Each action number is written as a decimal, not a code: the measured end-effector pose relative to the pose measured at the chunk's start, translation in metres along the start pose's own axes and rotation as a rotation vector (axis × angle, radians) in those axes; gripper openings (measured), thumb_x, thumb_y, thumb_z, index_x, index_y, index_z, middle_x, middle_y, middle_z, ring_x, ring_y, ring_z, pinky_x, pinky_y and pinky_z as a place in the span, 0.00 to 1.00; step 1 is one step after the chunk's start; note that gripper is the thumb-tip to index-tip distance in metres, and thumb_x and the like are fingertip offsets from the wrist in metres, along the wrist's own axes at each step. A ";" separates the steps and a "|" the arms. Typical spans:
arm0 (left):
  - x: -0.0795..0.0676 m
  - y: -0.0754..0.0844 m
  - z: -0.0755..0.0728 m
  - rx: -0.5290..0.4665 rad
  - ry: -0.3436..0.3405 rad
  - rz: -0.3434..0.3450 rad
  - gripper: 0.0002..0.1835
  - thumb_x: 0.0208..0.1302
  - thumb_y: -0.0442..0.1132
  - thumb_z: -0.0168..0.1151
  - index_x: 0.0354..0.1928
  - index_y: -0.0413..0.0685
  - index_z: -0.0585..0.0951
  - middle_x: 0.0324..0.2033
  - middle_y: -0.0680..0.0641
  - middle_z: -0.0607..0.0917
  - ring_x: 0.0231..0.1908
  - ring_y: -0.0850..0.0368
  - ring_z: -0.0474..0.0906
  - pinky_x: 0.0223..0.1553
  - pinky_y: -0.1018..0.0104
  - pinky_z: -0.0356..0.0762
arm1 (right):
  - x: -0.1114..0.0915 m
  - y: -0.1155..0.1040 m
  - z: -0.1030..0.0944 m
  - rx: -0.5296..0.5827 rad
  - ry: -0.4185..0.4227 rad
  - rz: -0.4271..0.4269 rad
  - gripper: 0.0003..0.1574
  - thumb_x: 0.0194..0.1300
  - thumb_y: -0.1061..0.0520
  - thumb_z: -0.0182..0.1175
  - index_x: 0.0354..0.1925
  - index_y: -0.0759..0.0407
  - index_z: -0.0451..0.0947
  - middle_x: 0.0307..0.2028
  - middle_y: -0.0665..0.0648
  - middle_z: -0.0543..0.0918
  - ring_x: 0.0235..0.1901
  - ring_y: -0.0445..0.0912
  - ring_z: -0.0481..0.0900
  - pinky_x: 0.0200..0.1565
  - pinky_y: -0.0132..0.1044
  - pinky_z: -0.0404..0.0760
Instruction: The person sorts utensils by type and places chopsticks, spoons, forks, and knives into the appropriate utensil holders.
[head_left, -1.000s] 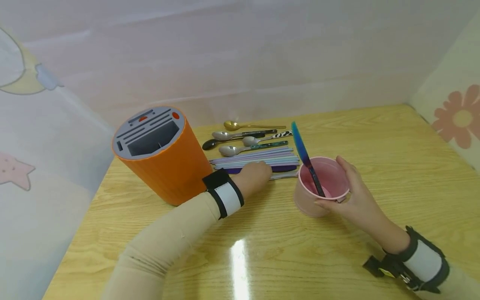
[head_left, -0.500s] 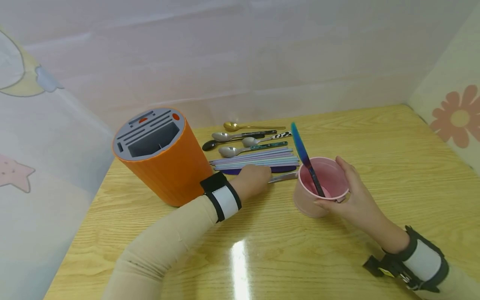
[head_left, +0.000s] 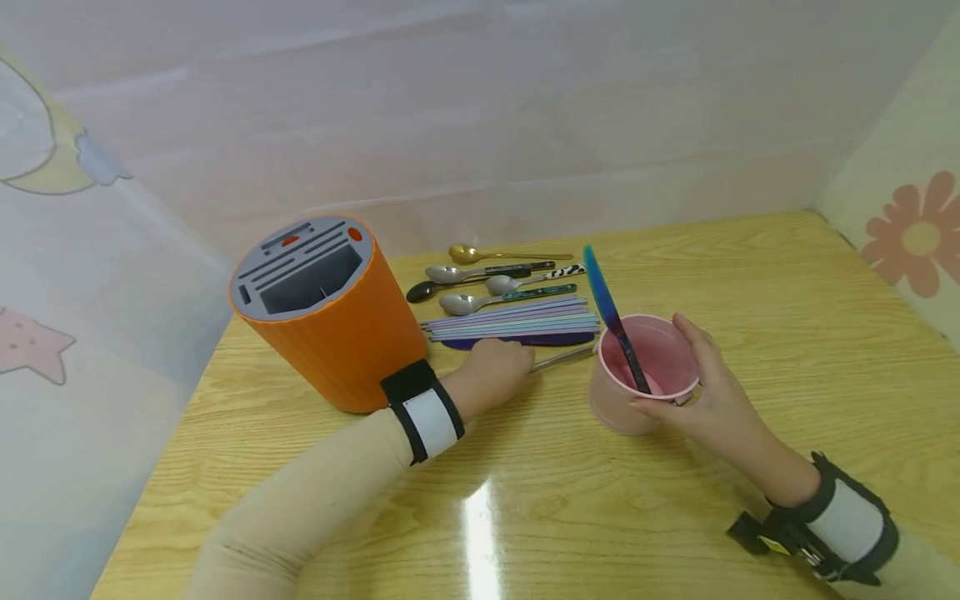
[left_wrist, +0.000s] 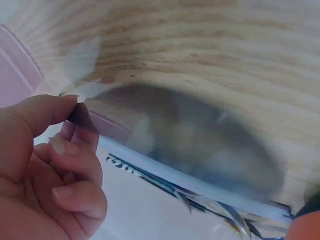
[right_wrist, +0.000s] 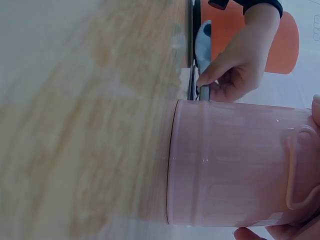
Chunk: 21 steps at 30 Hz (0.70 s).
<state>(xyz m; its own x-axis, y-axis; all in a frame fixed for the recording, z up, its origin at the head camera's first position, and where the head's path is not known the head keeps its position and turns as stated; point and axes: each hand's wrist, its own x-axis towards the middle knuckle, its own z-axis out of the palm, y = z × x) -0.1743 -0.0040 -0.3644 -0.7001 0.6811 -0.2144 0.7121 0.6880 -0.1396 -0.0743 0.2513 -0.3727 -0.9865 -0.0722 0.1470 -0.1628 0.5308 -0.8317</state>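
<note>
My left hand (head_left: 495,371) pinches a silver table knife (head_left: 562,358) between thumb and fingers. Its wide shiny blade (left_wrist: 190,140) shows close up in the left wrist view, and in the right wrist view the blade (right_wrist: 203,45) stands out beyond the fingers. My right hand (head_left: 708,396) grips the rim of a pink bucket (head_left: 626,412), which stands on the table. Inside the bucket a knife with a blue blade (head_left: 602,292) leans upright, blade up. Just behind my left hand lies a purple knife (head_left: 555,339), beside a row of pastel chopsticks (head_left: 517,321).
An orange cutlery holder (head_left: 367,342) with a slotted grey top (head_left: 303,267) stands left of the left hand. Several spoons lie behind the chopsticks, among them a gold spoon (head_left: 465,253) and a black spoon (head_left: 422,291). A wall closes off the back.
My left hand has drawn the silver knife a little toward me and to the left, away from the purple knife. The right hand and bucket stay put.
</note>
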 end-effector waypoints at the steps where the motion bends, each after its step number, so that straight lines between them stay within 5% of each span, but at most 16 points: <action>1: -0.003 0.000 -0.001 0.020 0.008 -0.005 0.09 0.75 0.41 0.57 0.43 0.48 0.84 0.36 0.50 0.87 0.36 0.58 0.85 0.29 0.63 0.83 | 0.000 0.000 0.000 0.000 0.001 0.000 0.73 0.51 0.64 0.78 0.79 0.67 0.39 0.73 0.74 0.53 0.68 0.71 0.58 0.58 0.74 0.62; 11: -0.037 0.000 -0.021 0.204 0.110 -0.102 0.07 0.71 0.36 0.62 0.47 0.50 0.86 0.37 0.51 0.85 0.37 0.58 0.81 0.27 0.69 0.81 | 0.000 0.000 0.000 0.011 -0.003 0.004 0.73 0.51 0.64 0.77 0.79 0.67 0.38 0.73 0.74 0.53 0.67 0.71 0.58 0.57 0.74 0.63; 16: -0.053 -0.003 -0.027 0.458 0.336 -0.076 0.10 0.70 0.36 0.63 0.28 0.50 0.78 0.22 0.53 0.71 0.24 0.63 0.66 0.17 0.77 0.61 | 0.000 0.000 -0.001 0.005 -0.003 0.004 0.73 0.51 0.64 0.77 0.79 0.66 0.38 0.73 0.74 0.53 0.67 0.71 0.58 0.57 0.74 0.64; 21: -0.065 -0.007 -0.034 0.654 0.549 -0.086 0.19 0.70 0.35 0.60 0.21 0.51 0.67 0.20 0.52 0.56 0.23 0.60 0.48 0.21 0.73 0.43 | 0.000 0.001 0.000 0.005 0.000 -0.005 0.72 0.51 0.64 0.77 0.79 0.66 0.39 0.73 0.74 0.53 0.67 0.70 0.58 0.59 0.71 0.65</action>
<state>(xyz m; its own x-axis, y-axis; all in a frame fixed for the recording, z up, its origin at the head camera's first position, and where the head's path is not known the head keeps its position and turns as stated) -0.1354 -0.0444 -0.3168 -0.5594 0.7738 0.2971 0.4244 0.5753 -0.6993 -0.0740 0.2516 -0.3734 -0.9856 -0.0748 0.1517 -0.1682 0.5263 -0.8335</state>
